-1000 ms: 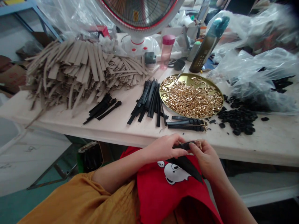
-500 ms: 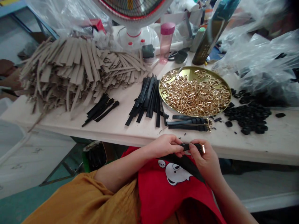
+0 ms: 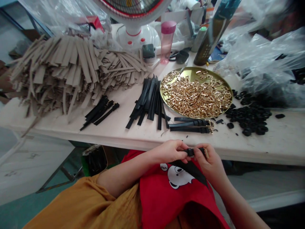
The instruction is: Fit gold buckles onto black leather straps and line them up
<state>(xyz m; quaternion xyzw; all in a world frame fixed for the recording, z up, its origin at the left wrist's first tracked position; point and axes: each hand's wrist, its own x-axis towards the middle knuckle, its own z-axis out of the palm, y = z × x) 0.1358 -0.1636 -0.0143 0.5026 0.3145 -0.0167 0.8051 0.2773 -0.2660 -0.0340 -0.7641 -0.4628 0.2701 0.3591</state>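
Between my hands, in front of the table edge, is a short black strap (image 3: 190,152) with a gold buckle (image 3: 206,153) at its right end. My left hand (image 3: 172,150) pinches the strap's left part. Closed around the buckle end is my right hand (image 3: 209,160), its thumb on top of the strap. A dark loop seems to sit on the strap between the two hands. Just beyond them lie several black buckled straps (image 3: 190,129). Farther back, a round gold tray (image 3: 202,71) holds a heap of gold buckles (image 3: 195,97).
Black loops (image 3: 252,114) are piled at the right by a plastic bag (image 3: 267,66). Plain black straps (image 3: 149,101) lie left of the tray, and beige strips (image 3: 64,70) form a big heap. A fan (image 3: 135,35), pink bottle (image 3: 168,41) and dark bottle (image 3: 212,41) stand behind.
Both hands keep their hold on the strap. The buckle has turned slightly, and more of the dark loop shows between my fingers. The whole view has shifted a little.
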